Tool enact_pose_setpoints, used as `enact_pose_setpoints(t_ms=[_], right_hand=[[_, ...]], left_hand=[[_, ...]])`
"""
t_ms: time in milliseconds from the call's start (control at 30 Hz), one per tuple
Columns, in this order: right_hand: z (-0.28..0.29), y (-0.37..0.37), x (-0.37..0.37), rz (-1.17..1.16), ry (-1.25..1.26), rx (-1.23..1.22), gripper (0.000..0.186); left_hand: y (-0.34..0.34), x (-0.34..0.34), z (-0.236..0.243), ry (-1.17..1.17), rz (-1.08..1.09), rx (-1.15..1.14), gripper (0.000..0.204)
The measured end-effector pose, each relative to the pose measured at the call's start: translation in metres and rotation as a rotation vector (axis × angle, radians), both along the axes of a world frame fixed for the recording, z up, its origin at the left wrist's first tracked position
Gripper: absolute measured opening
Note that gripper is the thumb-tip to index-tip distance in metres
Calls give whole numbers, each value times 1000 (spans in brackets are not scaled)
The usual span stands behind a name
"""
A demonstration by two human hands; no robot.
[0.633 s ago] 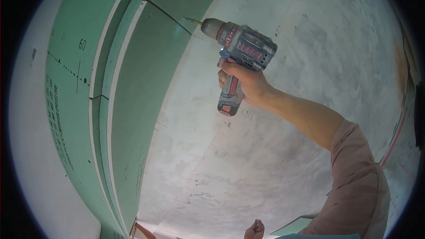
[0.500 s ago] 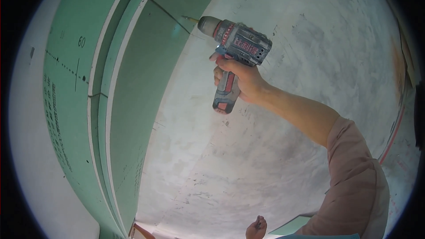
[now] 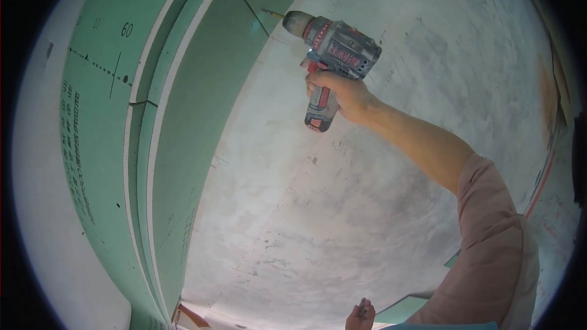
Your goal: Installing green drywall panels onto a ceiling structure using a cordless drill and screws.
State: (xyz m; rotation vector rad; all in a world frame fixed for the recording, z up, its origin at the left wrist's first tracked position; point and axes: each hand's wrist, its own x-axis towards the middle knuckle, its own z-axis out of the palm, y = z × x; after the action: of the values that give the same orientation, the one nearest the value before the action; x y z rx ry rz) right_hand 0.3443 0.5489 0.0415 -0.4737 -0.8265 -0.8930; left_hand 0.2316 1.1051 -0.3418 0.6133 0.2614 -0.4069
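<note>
My right hand (image 3: 342, 91) is wrapped round the grip of a grey and red cordless drill driver (image 3: 342, 49), one finger at the red trigger. A thin bit (image 3: 272, 13) points left from its chuck, in front of a green plasterboard (image 3: 211, 67) close to a joint line. Whether the tip touches the board, I cannot tell. At the bottom edge my left hand (image 3: 359, 316) is closed round small dark pieces (image 3: 364, 308), too small to name for certain.
More green plasterboard (image 3: 101, 116), with printed marks, runs down the left in stepped layers with pale cut edges. A grey, smeared wall-like surface (image 3: 367, 208) spreads behind the drill. Another green board piece (image 3: 403, 309) shows at the bottom, beside my sleeve (image 3: 489, 232).
The whole view has shifted, so boards, drill and right arm sit higher and slightly further right. My left hand shows a little further right. Both hands keep their hold.
</note>
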Motion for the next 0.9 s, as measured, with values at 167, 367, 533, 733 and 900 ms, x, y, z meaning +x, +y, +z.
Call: enact_pose_setpoints(t_ms=[167,367,533,733,900], right_hand=[[-1,1,-3,11,6,-8,20],[-102,52,-28,157,270,-203,29],[-231,143,-82,175,522,-685,20],[-288,198,-134,437,649,-811,21],[-277,189,-143,423,699,-1031,21]], left_hand=[[-14,12,2,-496,-275,88,23],[-84,-15,95,-175,-29,-4,11],[-93,1,119,-229,85,-1,12],[-130,16,170,-436,69,-2,20],[-149,8,181,-447,123,-6,23]])
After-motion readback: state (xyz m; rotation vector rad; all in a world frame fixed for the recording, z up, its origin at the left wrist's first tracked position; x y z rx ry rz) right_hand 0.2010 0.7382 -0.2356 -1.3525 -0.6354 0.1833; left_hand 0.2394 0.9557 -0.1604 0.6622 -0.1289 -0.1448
